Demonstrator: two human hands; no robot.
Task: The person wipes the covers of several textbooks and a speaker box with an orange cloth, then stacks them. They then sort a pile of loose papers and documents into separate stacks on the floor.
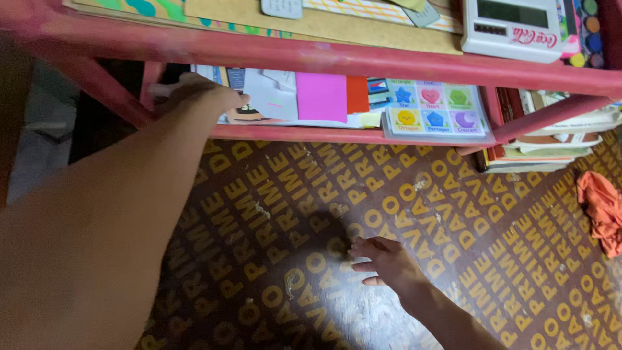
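My left hand (197,94) reaches onto the lower shelf of a pink wooden table (337,59) and rests on a stack of papers and cards (259,104) at its left end. Whether the fingers grip a sheet I cannot tell. Pink and red sheets (322,96) and a plastic-covered chart of coloured shapes (431,110) lie to the right of that hand. My right hand (383,260) hovers low over the brown floor covering with yellow lettering (311,194), fingers spread, holding nothing.
A white calculator (512,27) and a paint set (588,29) sit on the tabletop at the right. Books (551,146) are stacked under the table's right side. An orange cloth (602,210) lies on the floor at the far right.
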